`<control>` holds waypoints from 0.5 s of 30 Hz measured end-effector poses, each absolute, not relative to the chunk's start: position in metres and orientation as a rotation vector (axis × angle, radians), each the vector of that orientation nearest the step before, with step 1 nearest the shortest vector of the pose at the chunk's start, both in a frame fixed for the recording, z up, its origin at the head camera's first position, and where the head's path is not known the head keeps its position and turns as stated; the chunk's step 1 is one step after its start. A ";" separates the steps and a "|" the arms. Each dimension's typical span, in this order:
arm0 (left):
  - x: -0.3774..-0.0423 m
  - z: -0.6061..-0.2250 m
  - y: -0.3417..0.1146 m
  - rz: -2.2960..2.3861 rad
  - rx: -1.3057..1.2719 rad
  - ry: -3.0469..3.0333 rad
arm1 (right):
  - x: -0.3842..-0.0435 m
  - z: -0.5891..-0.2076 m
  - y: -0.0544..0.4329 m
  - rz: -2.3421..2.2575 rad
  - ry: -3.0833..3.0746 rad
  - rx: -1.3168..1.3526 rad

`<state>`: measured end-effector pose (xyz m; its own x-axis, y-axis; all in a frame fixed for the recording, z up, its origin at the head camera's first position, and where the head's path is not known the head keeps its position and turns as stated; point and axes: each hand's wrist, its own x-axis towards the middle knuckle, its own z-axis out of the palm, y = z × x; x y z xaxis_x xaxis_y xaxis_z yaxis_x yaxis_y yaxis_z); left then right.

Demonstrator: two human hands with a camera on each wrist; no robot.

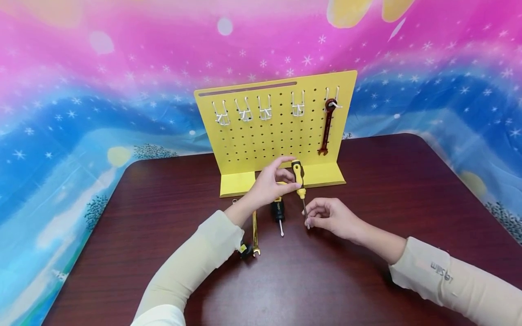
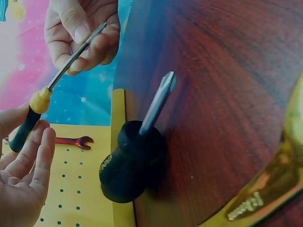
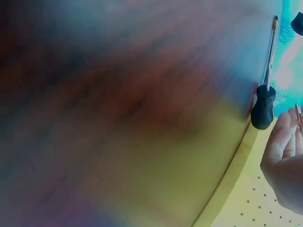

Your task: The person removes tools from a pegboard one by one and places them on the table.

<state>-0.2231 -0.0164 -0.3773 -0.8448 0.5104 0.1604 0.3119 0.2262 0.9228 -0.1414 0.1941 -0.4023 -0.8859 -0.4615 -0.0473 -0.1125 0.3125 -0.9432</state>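
Observation:
A screwdriver (image 1: 298, 173) with a yellow and black handle is held tilted above the table, just in front of the pegboard. My left hand (image 1: 269, 183) grips its handle between thumb and fingers. Near the tip, the thumb and fingers of my right hand (image 1: 336, 219) pinch the metal shaft, as the left wrist view also shows. Below my left hand lies a second screwdriver (image 1: 278, 210) with a black handle, its tip toward me. Left of it is a gold wrench (image 1: 255, 231), partly covered by my left hand and wrist.
A yellow pegboard (image 1: 244, 145) with several white hooks (image 1: 265, 111) stands at the back of the dark wooden table (image 1: 387, 181). One red wrench (image 1: 327, 129) hangs from its rightmost hook. By my left sleeve a black object (image 1: 244, 249) with a yellow mark is partly hidden.

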 end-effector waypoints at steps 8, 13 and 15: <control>-0.221 -0.384 -0.016 1.519 0.799 2.405 | -0.137 -0.409 0.199 -1.634 2.107 -0.467; -0.221 -0.390 -0.018 1.425 0.807 2.487 | -0.136 -0.413 0.202 -1.623 2.065 -0.460; -0.220 -0.392 -0.019 1.386 0.813 2.509 | -0.136 -0.414 0.202 -1.621 2.032 -0.447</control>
<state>-0.2204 -0.0192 -0.3919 -0.8391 0.5314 0.1165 0.3816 0.4222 0.8222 -0.1358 0.2016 -0.4143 -0.8217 -0.5419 -0.1766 0.0517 0.2377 -0.9700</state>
